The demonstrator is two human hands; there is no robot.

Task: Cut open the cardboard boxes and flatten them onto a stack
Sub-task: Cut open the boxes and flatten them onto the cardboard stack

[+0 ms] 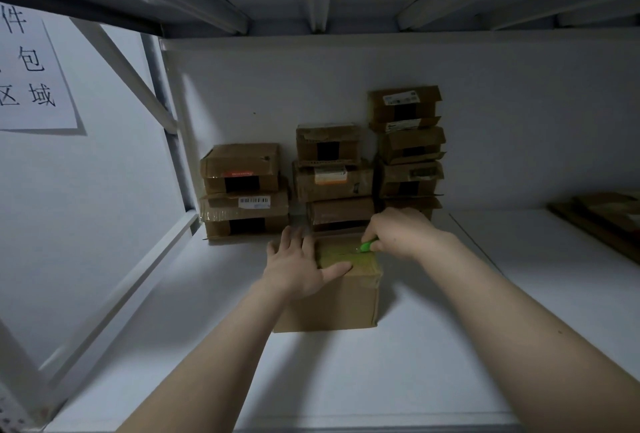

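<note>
- The box [329,301] stands on the white shelf [381,380], taped face up.
- The left hand [294,266] presses flat on the left part of the box top; its grip is open, fingers straight.
- The right hand [401,232] is over the far right of the box top; its grip is closed round a green cutter [367,246], whose tip meets the tape.
- Three stacks of sealed boxes [332,176] stand just behind the box.
- Flat cardboard [602,218] lies well right of the box.
</note>
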